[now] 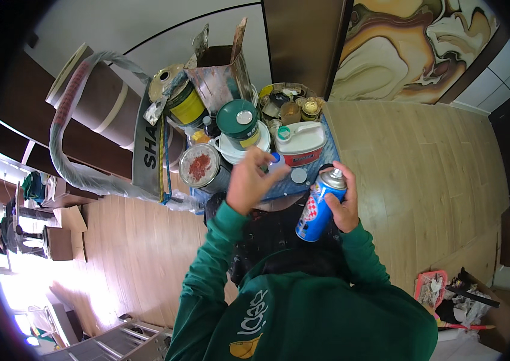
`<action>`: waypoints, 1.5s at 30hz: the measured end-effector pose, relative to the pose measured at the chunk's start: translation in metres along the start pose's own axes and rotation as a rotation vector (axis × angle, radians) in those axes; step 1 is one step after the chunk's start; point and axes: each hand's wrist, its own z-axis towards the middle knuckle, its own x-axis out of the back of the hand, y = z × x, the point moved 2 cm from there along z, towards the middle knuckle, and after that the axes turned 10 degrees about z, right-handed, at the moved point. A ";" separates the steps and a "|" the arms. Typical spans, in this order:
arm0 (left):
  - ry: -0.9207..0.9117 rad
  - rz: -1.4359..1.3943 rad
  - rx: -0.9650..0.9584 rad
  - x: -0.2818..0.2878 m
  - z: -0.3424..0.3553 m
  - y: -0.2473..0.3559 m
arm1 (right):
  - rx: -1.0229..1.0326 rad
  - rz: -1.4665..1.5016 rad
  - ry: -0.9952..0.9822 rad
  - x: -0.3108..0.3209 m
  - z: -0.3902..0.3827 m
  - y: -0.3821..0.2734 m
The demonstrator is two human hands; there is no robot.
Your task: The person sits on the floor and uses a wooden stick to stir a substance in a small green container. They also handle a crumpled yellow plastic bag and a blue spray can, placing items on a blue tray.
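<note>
My right hand (345,201) is wrapped around a blue aerosol spray can (315,216), held tilted with its metal top and pale nozzle up. A small black round piece shows beside the can's top. My left hand (249,180) is raised over the front of the cluttered stand, thumb and forefinger apart. Just beyond that gap is a translucent bottle with a blue cap (276,158); whether my fingers touch it I cannot tell. Near it are a white jug with a green cap (300,141), a small white round lid (299,175) and a green-lidded tub (238,120).
A red-stained paint can (199,167), a yellow-banded can (185,102) and a rusty square tin (219,69) crowd the stand. Left stands a large cylinder (95,99) with a plastic-wrapped hose (62,132). A ladder (113,346) lies lower left; a box of scraps (477,307) sits lower right.
</note>
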 end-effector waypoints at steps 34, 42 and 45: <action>0.090 -1.492 0.345 -0.036 -0.002 -0.061 | -0.181 -0.394 -0.377 -0.022 0.053 -0.042; -0.052 -1.244 0.605 -0.082 -0.092 -0.083 | -0.148 -0.639 -0.675 -0.036 0.029 -0.001; -0.065 -1.318 0.557 -0.075 -0.099 -0.086 | -0.185 -0.627 -0.763 -0.045 0.023 0.009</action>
